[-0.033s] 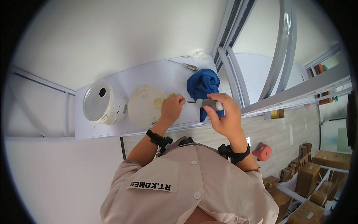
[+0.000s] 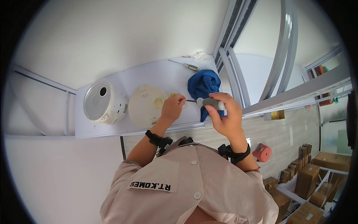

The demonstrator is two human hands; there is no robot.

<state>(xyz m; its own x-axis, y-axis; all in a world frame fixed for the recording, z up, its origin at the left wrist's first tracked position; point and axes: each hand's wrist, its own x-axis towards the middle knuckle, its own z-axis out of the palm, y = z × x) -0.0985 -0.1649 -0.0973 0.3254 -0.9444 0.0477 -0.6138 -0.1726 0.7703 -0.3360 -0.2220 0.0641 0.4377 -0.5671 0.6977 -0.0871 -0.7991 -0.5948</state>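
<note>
My right hand [image 2: 226,115] is wrapped round the grey-and-white handle of a screwdriver [image 2: 211,103]. Its dark shaft points left, toward my left hand [image 2: 172,108]. The fingers of that hand are pinched together close to the shaft's tip, with a small pale bit showing at the fingertips, too small to name. Just left of it, a pale yellow ring-like piece [image 2: 159,102] lies on a round, cream-coloured disc [image 2: 143,108]. Beyond the screwdriver a crumpled blue cloth [image 2: 203,85] rests on the white table [image 2: 149,74], one end hanging toward me under the handle.
A white bucket [image 2: 100,102] with a dark hole in its lid stands at the left. Another screwdriver [image 2: 191,67] and a white crumpled cloth [image 2: 200,56] lie at the back. Metal frame bars [image 2: 238,74] rise at the right. Cardboard boxes [image 2: 308,179] and a red roll [image 2: 263,152] are lower right.
</note>
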